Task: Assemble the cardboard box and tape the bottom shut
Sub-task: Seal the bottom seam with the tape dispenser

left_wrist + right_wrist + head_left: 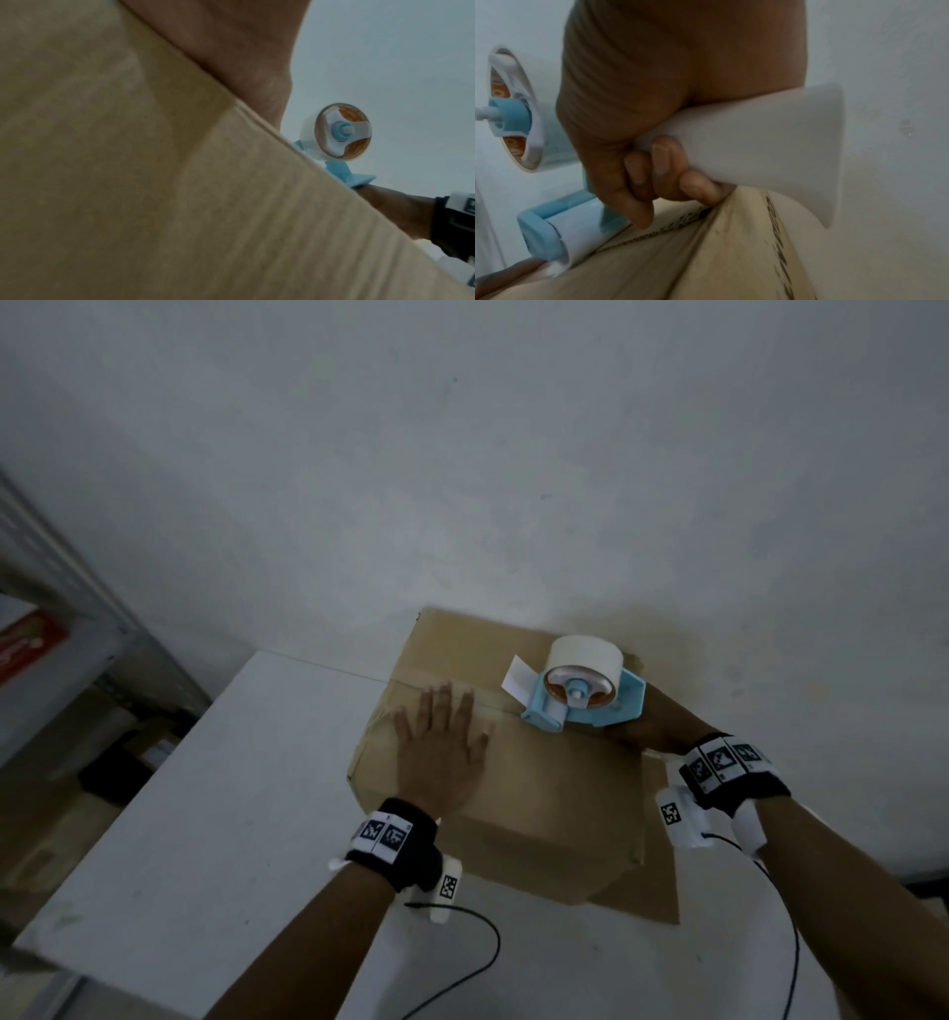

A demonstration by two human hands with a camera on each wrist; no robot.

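Note:
A brown cardboard box [554, 793] stands on the white table [215, 814], its closed flaps facing up. My left hand [441, 742] lies flat on the flaps with straight fingers, beside the centre seam. My right hand [652, 729] grips the white handle [770, 142] of a light blue tape dispenser [583, 693] with a pale tape roll. The dispenser's roller end [559, 241] sits on the seam, just right of my left fingertips. In the left wrist view the box's side [154, 182] fills the frame, with the tape dispenser [342, 134] above its edge.
The box stands against a pale wall [513, 454] at the table's far edge. One loose flap [662, 839] hangs down on the box's right side. Grey metal shelving [61, 629] stands at the left, with dark items on the floor below. Cables [477, 963] trail from both wrists.

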